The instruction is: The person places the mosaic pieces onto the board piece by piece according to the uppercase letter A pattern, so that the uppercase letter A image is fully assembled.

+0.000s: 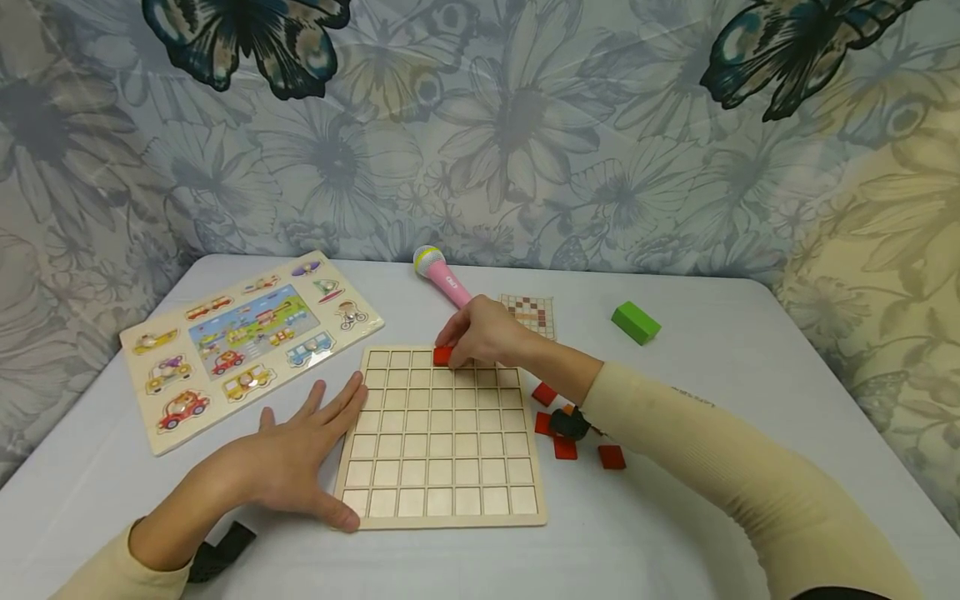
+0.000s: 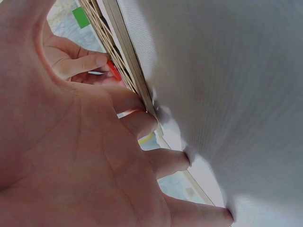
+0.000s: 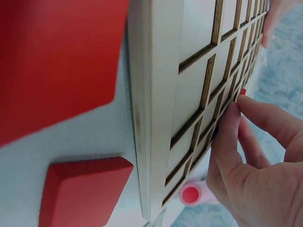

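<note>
A wooden grid board (image 1: 442, 521) with rows of square recesses lies flat on the table. At its far edge my right hand (image 1: 483, 333) pinches a red square tile (image 1: 443, 357) between thumb and fingers, over a cell of the top row. In the right wrist view a sliver of that red tile (image 3: 243, 91) shows at the fingertips. My left hand (image 1: 296, 458) is spread along the board's left side, with fingertips and thumb touching its edge. The left wrist view shows the left palm (image 2: 85, 151) and its straight fingers against the board's rim.
Several loose red tiles (image 1: 611, 457) lie right of the board, partly behind the right wrist. A vehicle picture puzzle (image 1: 255, 333) is at the left. Behind the board are a pink toy microphone (image 1: 448, 282) and a patterned card (image 1: 538, 313). A green block (image 1: 636, 322) stands at the right.
</note>
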`<action>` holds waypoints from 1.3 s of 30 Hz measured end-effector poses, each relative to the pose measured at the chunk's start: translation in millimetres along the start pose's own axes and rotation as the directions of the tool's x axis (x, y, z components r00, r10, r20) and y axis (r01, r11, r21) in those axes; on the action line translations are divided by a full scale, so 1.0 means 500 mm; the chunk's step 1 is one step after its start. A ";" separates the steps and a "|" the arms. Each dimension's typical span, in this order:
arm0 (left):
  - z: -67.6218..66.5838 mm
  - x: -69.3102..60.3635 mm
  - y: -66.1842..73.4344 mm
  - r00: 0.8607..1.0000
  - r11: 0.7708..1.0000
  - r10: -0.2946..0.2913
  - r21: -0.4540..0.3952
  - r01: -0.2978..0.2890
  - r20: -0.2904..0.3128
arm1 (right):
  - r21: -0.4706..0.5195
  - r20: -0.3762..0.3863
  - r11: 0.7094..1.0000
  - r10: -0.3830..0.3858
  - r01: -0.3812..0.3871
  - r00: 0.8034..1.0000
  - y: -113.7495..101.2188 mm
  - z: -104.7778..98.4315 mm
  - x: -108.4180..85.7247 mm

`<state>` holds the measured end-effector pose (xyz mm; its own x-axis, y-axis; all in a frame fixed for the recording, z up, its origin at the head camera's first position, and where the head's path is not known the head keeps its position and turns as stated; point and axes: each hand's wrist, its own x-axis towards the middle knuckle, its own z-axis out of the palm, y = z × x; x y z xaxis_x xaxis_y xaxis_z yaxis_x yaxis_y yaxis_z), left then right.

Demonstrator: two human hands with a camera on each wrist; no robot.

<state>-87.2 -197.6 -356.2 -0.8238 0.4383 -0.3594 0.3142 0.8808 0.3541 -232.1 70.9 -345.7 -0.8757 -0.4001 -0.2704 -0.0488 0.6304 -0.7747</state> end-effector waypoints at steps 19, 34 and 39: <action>0.000 -0.002 0.001 1.000 1.000 0.000 -0.003 0.000 -0.006 | -0.011 0.006 1.000 0.000 0.001 1.000 -0.004 0.004 0.001; -0.003 -0.001 0.003 1.000 1.000 0.000 0.001 0.000 -0.002 | 0.007 0.019 1.000 0.000 0.000 1.000 0.000 0.002 0.006; -0.001 -0.001 0.004 1.000 1.000 -0.003 0.003 0.003 -0.006 | 0.006 0.031 1.000 -0.002 0.002 1.000 0.000 0.000 0.007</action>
<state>-86.4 -196.2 -354.9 -0.8278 0.4344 -0.3550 0.3128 0.8827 0.3508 -235.4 69.7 -346.6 -0.8603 -0.4218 -0.2863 -0.0476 0.6256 -0.7787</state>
